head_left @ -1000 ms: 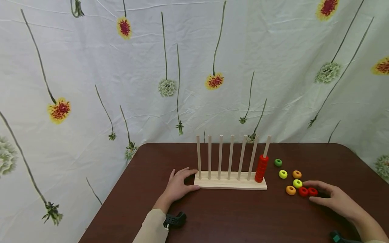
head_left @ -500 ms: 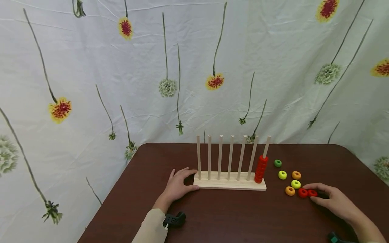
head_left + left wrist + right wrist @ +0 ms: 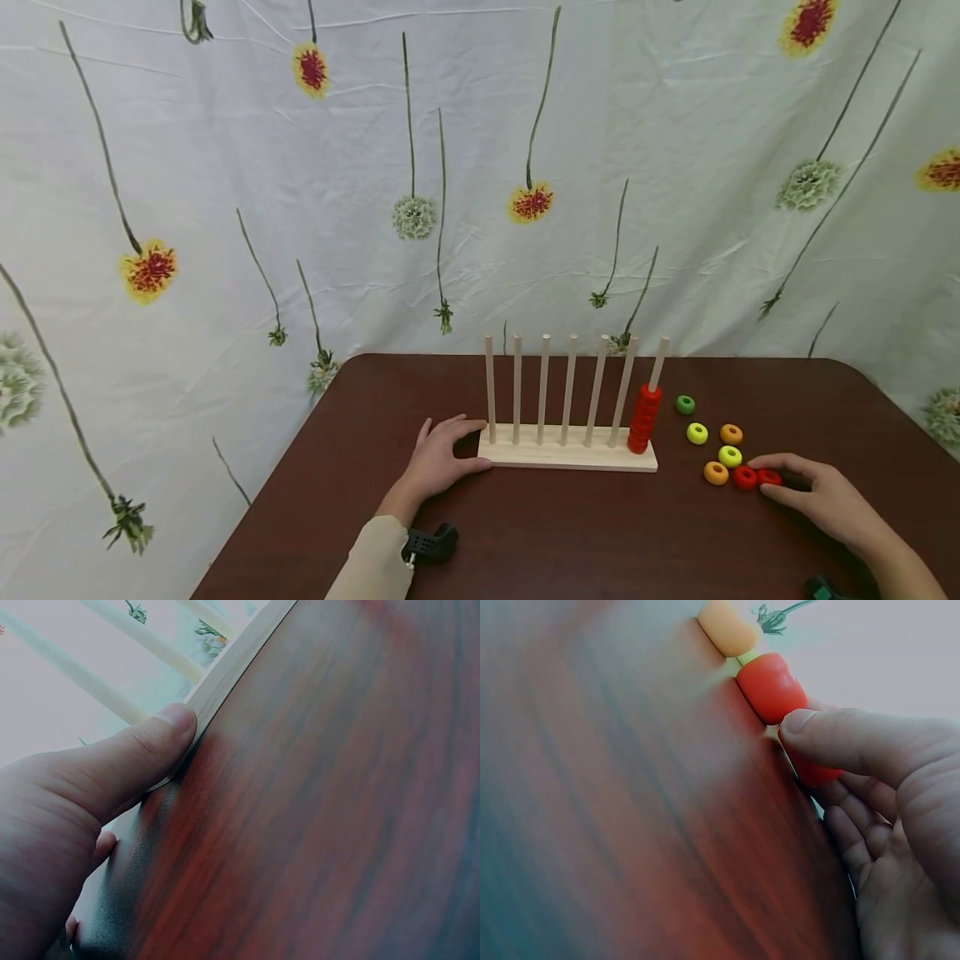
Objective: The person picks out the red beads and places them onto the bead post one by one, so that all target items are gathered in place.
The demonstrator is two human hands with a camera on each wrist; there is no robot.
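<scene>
At the near-left end of a pale wooden peg stand (image 3: 570, 457), my left hand (image 3: 441, 460) grips the base, thumb on the front edge and fingers behind. The left wrist view shows that thumb (image 3: 161, 739) pressed against the wood. Seven upright pegs rise from the base; a stack of red beads (image 3: 645, 419) fills the lower part of the rightmost one. My right hand (image 3: 828, 500) pinches a red bead (image 3: 769, 478) between thumb and fingers, low at the tabletop. In the right wrist view the thumb partly covers this bead (image 3: 817, 771). A second red bead (image 3: 745, 477) lies right beside it.
Left of the red beads lies an orange bead (image 3: 716, 473), with a yellow bead (image 3: 730, 456) just behind. Farther back are another orange bead (image 3: 731, 434), a second yellow bead (image 3: 697, 433) and a green bead (image 3: 685, 405). A flowered cloth (image 3: 480, 167) hangs behind the dark table (image 3: 585, 533).
My right thumb has drawn in closer around the red bead, and both loose red beads have shifted slightly left. The nearer yellow bead has also moved a little left. My left hand stays on the stand.
</scene>
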